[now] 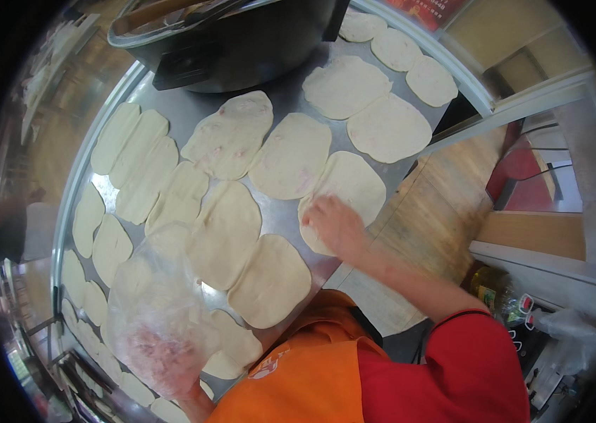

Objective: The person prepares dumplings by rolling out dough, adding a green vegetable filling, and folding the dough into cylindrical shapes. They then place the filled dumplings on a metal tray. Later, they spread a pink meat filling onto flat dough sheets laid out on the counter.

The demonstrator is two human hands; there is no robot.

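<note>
My left hand (188,390) holds a clear plastic bag (163,275) from below, at the lower left. Pink minced meat (158,351) fills the bag's bottom, and its loose upper part spreads over several dough sheets. My right hand (336,224) is over a flattened dough sheet (353,185) near the table's right edge. Its fingers are bunched against the dough; whether they pinch any filling is hidden. Beside it lie two more flat sheets, a plain one (270,280) and another with a faint pink smear (291,156). Pink bits dot the dough sheet (232,135) farther up.
Several thinner dough pieces (139,158) line the metal table (282,217) on the left. A large dark pot (240,58) with utensils across its rim stands at the far side. A raised rim (78,174) borders the table. An oil bottle (491,288) is at lower right.
</note>
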